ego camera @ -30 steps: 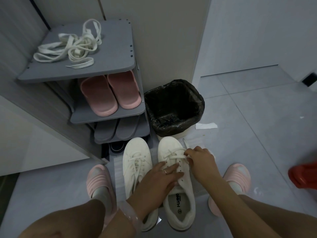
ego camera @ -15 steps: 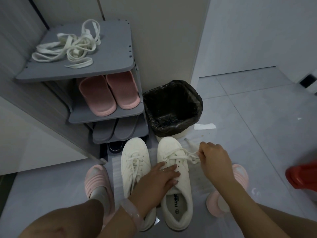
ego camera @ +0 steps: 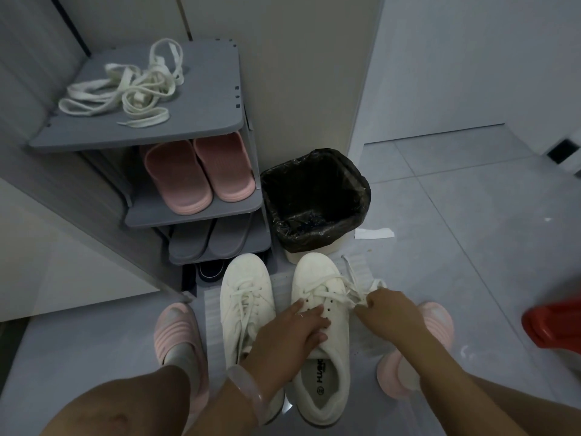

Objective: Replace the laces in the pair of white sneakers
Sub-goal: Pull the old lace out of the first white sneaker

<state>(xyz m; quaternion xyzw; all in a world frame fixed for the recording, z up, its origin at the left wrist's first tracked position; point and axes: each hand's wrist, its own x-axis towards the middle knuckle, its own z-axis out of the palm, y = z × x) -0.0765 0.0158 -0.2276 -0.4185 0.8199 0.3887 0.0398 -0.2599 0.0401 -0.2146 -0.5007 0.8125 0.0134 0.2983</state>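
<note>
Around you: a shoe rack [ego camera: 201, 133] with spare laces [ego camera: 125, 89] on top; a lined bin [ego camera: 314, 199] just beyond the sneakers.
Right sneaker [ego camera: 317, 284]: on the floor, under your hands.
Left hand [ego camera: 289, 335]: flat fingers press its tongue.
Right hand [ego camera: 390, 313]: pinches its lace [ego camera: 342, 289], drawn sideways.
Left sneaker [ego camera: 245, 287]: alongside, laced.

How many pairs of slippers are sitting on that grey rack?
2 pairs: pink slippers on the second shelf and grey slippers on the shelf below. A dark shoe at the bottom is mostly hidden, so more may sit there.
</note>
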